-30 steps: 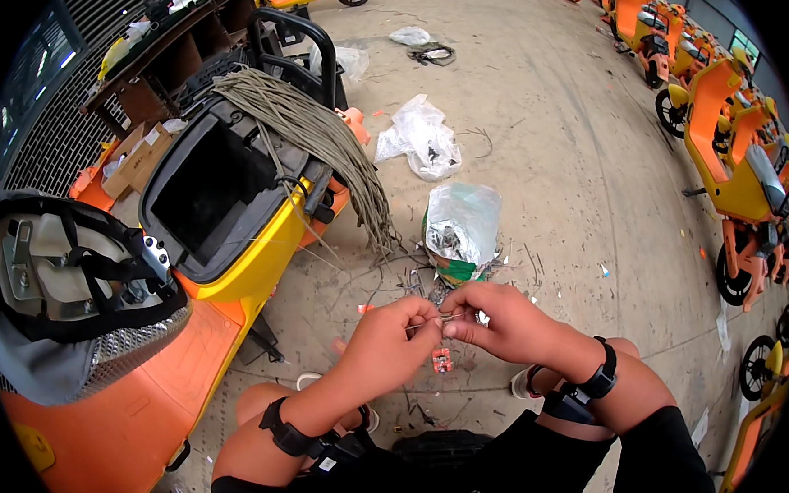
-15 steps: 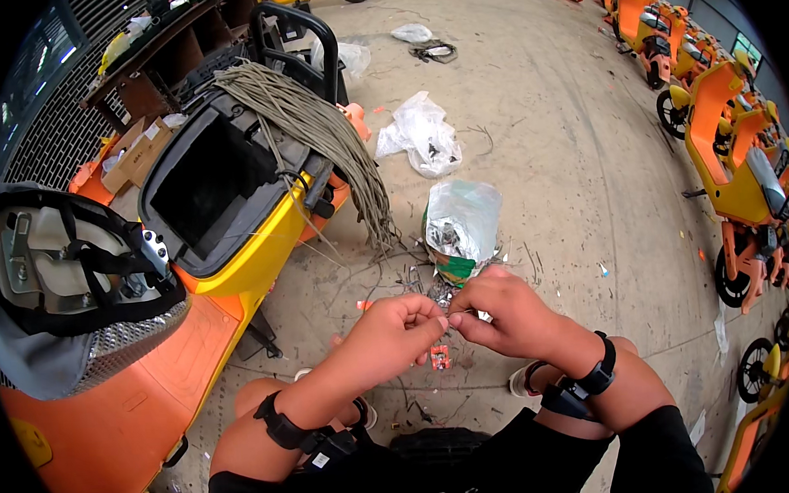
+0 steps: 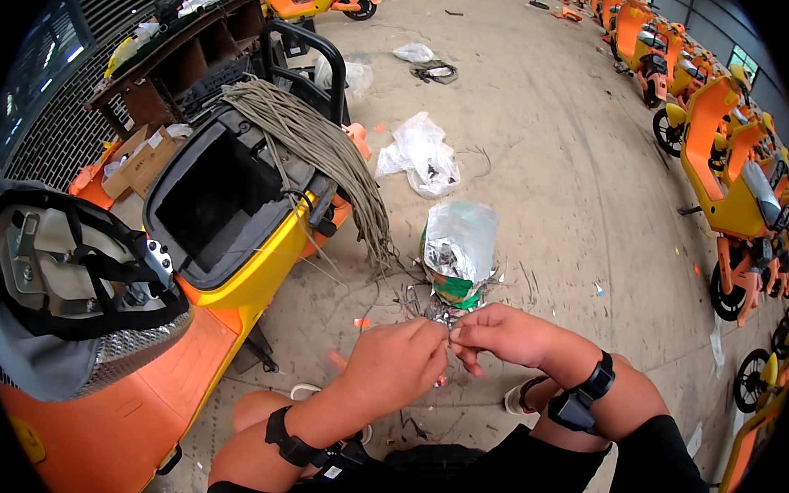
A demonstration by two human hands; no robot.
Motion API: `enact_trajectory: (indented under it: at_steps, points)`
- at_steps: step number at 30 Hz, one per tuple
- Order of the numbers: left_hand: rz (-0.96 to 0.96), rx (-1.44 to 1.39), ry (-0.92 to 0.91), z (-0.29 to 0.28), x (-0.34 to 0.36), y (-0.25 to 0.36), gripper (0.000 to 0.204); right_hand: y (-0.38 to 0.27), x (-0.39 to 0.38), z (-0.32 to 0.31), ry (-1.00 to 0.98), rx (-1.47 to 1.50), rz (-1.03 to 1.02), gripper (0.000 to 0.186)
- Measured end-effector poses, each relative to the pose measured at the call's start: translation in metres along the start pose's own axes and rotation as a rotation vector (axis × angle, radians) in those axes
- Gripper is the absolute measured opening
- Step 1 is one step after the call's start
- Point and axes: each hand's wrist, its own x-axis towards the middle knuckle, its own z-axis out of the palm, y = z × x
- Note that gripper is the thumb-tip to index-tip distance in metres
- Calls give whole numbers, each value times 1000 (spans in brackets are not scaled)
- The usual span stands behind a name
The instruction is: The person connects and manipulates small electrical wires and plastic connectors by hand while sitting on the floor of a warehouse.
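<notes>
Fingertip to fingertip, my left hand and my right hand meet in front of me, both closed in a pinch. Whatever lies between the fingers is too small to make out. Just beyond them on the floor stands an open bag, silvery inside with green on its outside, holding shiny scraps. Loose dark bits and short wire pieces lie around its base. A small orange piece on the floor is mostly hidden by my hands.
At my left stands a yellow and orange scooter with its seat compartment uncovered, a coil of grey cord over it. A grey upturned seat rests on its footboard. White plastic bags lie ahead. Scooters line the right.
My hands have turned slightly, with the right fingers more curled and spread below. The view has tilted, so the bag and floor appear lower.
</notes>
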Motion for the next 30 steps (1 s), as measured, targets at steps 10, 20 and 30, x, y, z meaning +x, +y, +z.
enact_trajectory:
  at_steps: [10, 20, 30]
  points:
    - [-774, -1049, -277, -12, 6, -7, 11, -7, -1, 9, 286, -1083, -835, 14]
    - [-521, -790, -175, -6, 3, -3, 12, -6, -3, 10, 306, -843, -656, 13]
    - [-62, -183, 2, -1, 0, -2, 12, -4, -2, 14, 146, 56, 32, 29]
